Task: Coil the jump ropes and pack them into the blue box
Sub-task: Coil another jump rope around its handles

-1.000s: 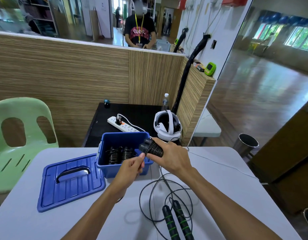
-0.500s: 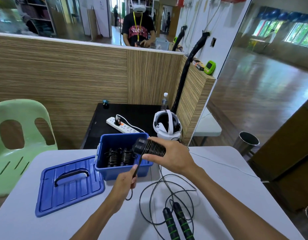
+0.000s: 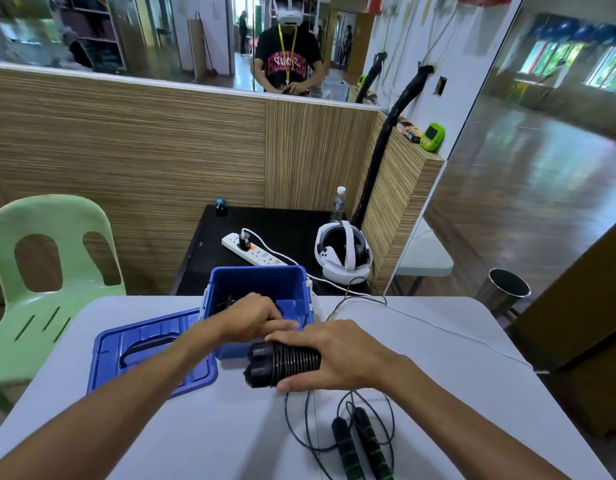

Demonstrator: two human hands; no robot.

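Note:
The open blue box [image 3: 258,282] stands at the far middle of the white table [image 3: 420,368]. My left hand [image 3: 254,317] lies over its front rim with the fingers stretched out, hiding most of what is inside. Just in front of the box, my right hand [image 3: 337,355] grips a coiled black jump rope [image 3: 282,363], cord wound tightly round its two handles, low over the table. A second jump rope [image 3: 362,448] with black-and-green handles lies loose on the table near me, its cord in open loops.
The blue lid [image 3: 143,351] lies flat to the left of the box. A green chair [image 3: 50,271] stands at the left. Behind the table, a black side table holds a power strip [image 3: 254,252], a white headset [image 3: 343,252] and a bottle [image 3: 338,204]. A metal bin [image 3: 509,289] stands at the right.
My right hand has brought the coiled rope down from above the box to just in front of it. My left hand has let go of the cord and moved over the box.

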